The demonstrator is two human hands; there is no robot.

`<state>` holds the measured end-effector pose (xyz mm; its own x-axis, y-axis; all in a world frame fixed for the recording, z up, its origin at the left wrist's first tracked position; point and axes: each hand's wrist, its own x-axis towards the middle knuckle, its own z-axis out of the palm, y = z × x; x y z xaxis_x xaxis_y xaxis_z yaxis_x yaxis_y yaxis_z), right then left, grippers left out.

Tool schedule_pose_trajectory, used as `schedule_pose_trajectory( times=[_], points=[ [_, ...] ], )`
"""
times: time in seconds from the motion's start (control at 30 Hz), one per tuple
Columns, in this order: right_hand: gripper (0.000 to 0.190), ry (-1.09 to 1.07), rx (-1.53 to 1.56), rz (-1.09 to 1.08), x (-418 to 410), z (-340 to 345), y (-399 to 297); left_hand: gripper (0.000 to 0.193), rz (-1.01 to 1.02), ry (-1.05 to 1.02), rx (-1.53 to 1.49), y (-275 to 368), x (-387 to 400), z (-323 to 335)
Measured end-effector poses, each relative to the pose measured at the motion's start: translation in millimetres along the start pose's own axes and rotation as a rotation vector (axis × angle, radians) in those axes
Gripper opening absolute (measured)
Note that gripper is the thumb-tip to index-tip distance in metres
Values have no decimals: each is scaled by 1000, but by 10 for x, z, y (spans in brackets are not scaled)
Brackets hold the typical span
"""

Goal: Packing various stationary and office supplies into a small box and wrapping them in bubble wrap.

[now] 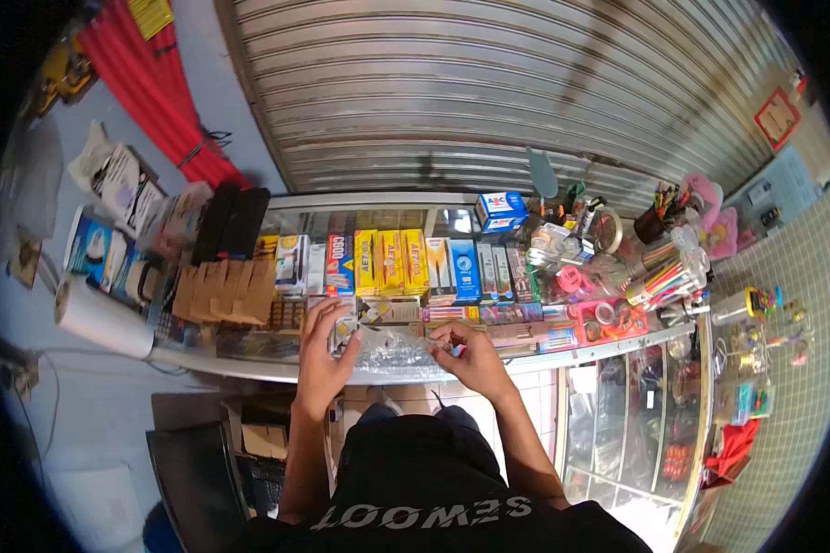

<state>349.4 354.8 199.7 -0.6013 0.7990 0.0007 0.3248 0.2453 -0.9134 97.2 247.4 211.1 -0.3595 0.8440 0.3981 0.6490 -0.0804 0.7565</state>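
Observation:
A crinkled sheet or bag of clear plastic (395,352) lies at the front edge of a glass-topped counter (249,349). My right hand (474,359) pinches its right end between thumb and fingers; a small pinkish-blue piece shows beside the fingertips, too small to identify. My left hand (324,359) is spread at the plastic's left end, thumb close to it, with nothing seen in its grasp. Beyond the hands stand yellow pen boxes (391,263), a blue box (465,269) and a red-and-blue box (340,263).
Brown cardboard boxes (225,290) and a white roll (104,318) sit to the left. A pink-red tray (612,325), jars and a pen cup (653,225) crowd the right. A roller shutter (491,90) closes the far side. A glass cabinet (629,415) stands at lower right.

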Motion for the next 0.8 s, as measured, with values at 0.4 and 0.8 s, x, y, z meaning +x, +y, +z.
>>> schedule_pose_trajectory(
  times=[0.4, 0.8],
  points=[
    [28, -242, 118, -54, 12, -657, 71, 37, 133, -439, 19, 150, 40, 705],
    [19, 492, -156, -270, 394, -2819, 63, 41, 172, -332, 32, 210, 83, 1168]
  ],
)
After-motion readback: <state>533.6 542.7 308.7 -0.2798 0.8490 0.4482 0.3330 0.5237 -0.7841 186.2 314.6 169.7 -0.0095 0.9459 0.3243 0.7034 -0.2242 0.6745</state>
